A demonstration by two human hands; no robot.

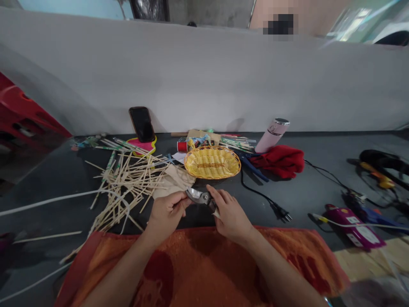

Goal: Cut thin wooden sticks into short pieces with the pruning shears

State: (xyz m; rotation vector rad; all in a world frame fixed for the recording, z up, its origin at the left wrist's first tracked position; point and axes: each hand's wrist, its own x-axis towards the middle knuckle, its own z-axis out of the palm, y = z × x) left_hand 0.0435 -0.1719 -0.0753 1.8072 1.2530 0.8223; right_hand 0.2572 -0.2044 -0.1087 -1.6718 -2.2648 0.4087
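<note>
My right hand [232,214] is wrapped round the handles of a pair of pruning shears [204,198], whose metal blades point left. Close to the blade tips, my left hand [168,212] is closed in a pinch; what its fingers hold, if anything, is too small to make out. Both hands are above the near side of the dark table, by the edge of an orange towel [207,264]. Just beyond them sits a yellow oval woven basket [212,158]. To the left lies a loose heap of thin wooden sticks [128,183], partly on brown paper [175,181].
A phone [142,124] leans at the back left. Behind the basket is a red thread spool [182,146]. A pink bottle [272,135], red cloth [281,161] and black plug [284,214] are to the right, with a purple box [356,228] farther over. A pale wall stands behind.
</note>
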